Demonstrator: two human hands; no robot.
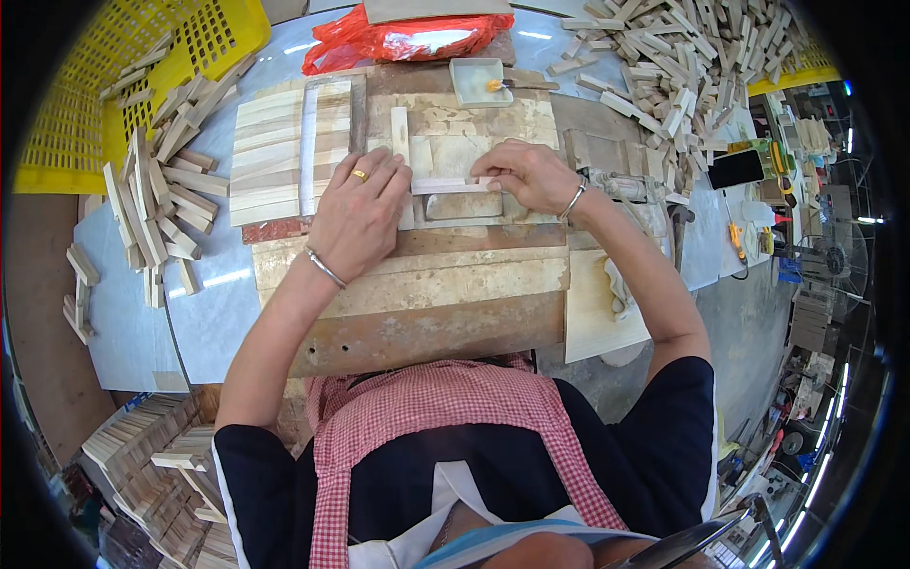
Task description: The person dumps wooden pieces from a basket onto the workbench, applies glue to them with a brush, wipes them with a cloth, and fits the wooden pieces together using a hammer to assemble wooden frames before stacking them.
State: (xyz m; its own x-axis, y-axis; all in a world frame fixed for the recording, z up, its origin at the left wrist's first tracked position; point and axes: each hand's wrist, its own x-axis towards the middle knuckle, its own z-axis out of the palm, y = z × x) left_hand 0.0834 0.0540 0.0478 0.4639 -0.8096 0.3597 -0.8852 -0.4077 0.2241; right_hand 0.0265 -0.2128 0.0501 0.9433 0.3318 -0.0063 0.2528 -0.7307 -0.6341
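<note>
The left hand lies flat, fingers spread, on the worn wooden work board at the middle of the tabletop, touching one end of a thin pale wooden strip. The right hand pinches the strip's other end.

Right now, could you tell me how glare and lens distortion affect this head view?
Head view: fisheye bends the worktable edges toward a black rim; white glare streaks the tabletop and red plastic bag; both hands stay sharp on the wooden strip.
</note>
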